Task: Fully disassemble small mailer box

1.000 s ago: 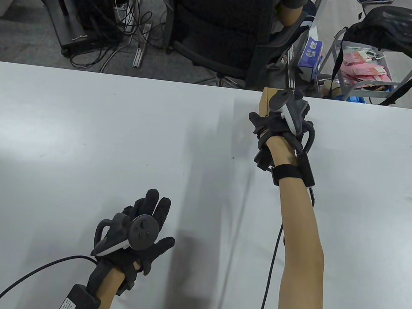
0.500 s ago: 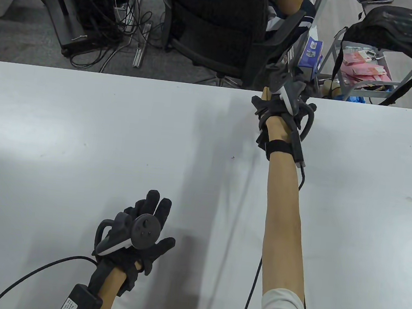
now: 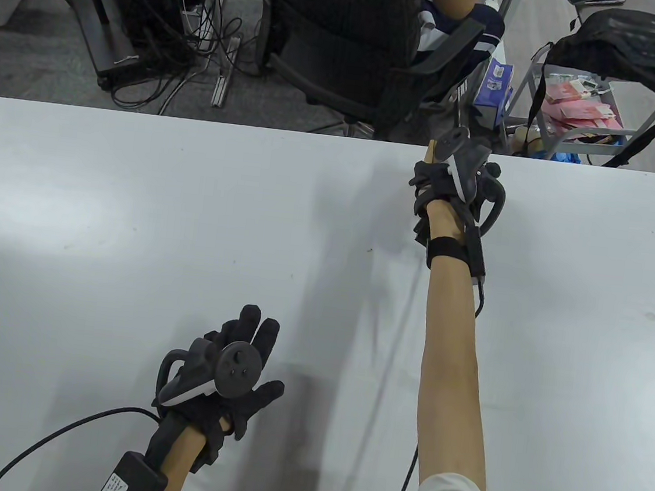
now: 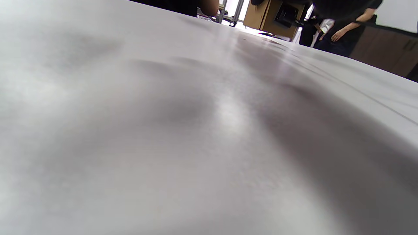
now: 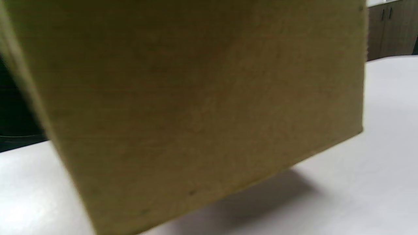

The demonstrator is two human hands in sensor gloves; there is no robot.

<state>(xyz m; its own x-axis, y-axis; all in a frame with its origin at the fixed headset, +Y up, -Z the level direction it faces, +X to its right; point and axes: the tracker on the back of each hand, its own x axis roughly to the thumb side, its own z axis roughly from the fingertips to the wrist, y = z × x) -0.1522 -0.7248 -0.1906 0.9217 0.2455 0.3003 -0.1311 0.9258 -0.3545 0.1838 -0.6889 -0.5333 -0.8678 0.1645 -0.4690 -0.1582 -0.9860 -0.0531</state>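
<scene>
Now: right hand (image 3: 448, 179) at the tabletop (image 3: 131, 225) far edge, gripping the mailer box (image 5: 202, 104).
Since the earlier frame it has drawn slightly nearer; left hand (image 3: 224, 366) remains flat, fingers spread, empty.

My table view looks steeply down on the table (image 3: 132, 207), far edge at top. My left wrist view skims low over that same tabletop toward the far edge. My right wrist view sits close against the box (image 5: 202, 98), the same table beneath it.
</scene>
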